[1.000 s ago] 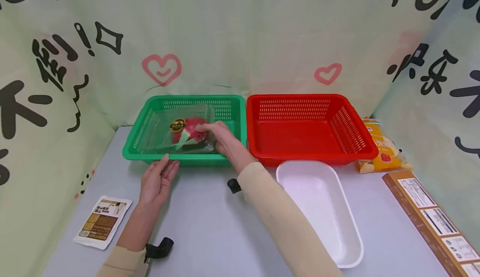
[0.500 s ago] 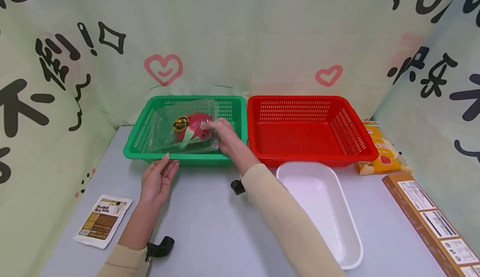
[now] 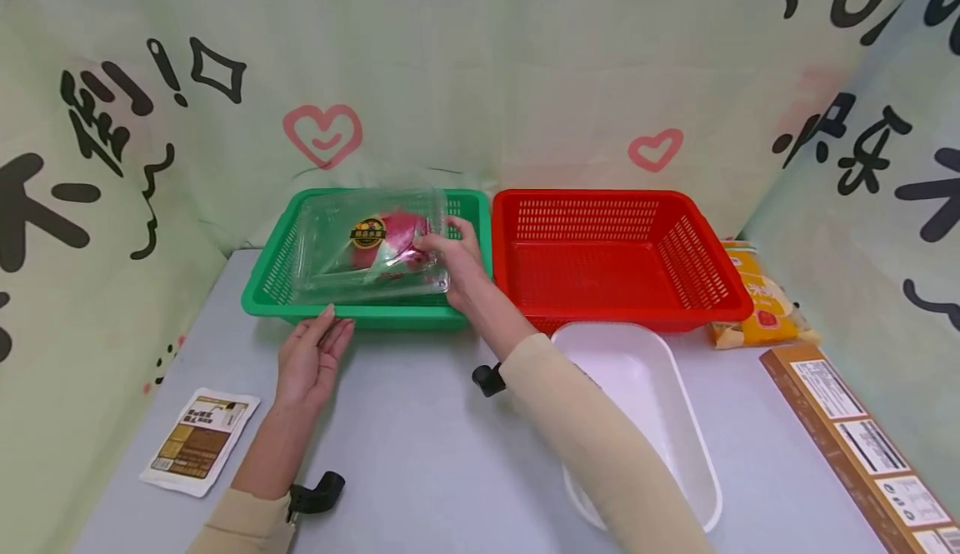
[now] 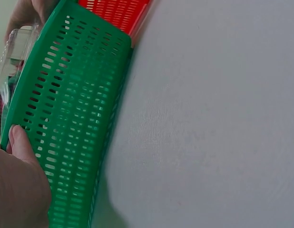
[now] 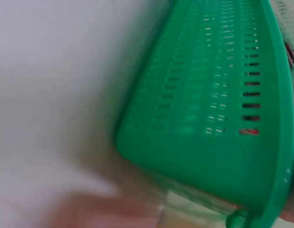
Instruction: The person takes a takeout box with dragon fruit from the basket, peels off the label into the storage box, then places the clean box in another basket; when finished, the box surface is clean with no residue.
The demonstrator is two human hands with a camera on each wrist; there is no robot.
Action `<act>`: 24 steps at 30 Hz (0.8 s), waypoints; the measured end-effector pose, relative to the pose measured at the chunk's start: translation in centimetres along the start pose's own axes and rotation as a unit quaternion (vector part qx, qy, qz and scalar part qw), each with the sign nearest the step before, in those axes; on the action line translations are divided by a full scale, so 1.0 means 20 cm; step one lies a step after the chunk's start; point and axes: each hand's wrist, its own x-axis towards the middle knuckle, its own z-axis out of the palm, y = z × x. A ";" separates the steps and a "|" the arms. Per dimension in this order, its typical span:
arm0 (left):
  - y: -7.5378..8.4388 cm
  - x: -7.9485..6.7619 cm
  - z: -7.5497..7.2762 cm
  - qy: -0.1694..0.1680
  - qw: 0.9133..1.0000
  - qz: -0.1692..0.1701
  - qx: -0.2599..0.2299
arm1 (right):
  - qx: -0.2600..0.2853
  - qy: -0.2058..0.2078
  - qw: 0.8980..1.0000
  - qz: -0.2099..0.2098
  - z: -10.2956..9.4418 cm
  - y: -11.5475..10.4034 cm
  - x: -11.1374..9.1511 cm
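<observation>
My right hand (image 3: 467, 264) grips the right end of a clear plastic fruit box (image 3: 321, 246), thumb on top. Inside the box shows a red dragon fruit (image 3: 403, 237), partly covered by a round black-and-gold sticker. The box is tilted above the green basket (image 3: 408, 317), its upper edge over the basket's back rim. With thumb and fingertips my left hand (image 3: 309, 364) holds the basket's front rim. In the left wrist view these fingers (image 4: 21, 142) lie against the perforated wall. The right wrist view shows mostly basket wall; the right hand's fingers under the box are hidden.
A red basket (image 3: 622, 322) stands right beside the green one. In front of it lies a white tray (image 3: 678, 454), partly under the right sleeve. An orange snack bag (image 3: 765, 308) and a long brown box (image 3: 855, 437) are at the right, a brown-and-white pouch (image 3: 198, 441) at the left.
The right hand has lifted the fruit box and drawn it slightly right, tilting it more above the green basket. The left hand has stayed at the front rim.
</observation>
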 end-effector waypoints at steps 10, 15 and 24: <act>0.00 0.00 0.00 -0.002 1.000 0.002 0.002 | -0.004 0.007 1.000 -0.028 -0.08 -0.07 -0.08; 0.00 0.00 0.00 -0.006 1.000 0.006 0.003 | 0.007 0.012 0.999 -0.046 -0.11 -0.08 -0.13; -0.01 0.00 0.00 -0.008 1.000 0.009 0.004 | 0.045 -0.003 0.998 -0.045 -0.19 -0.12 -0.19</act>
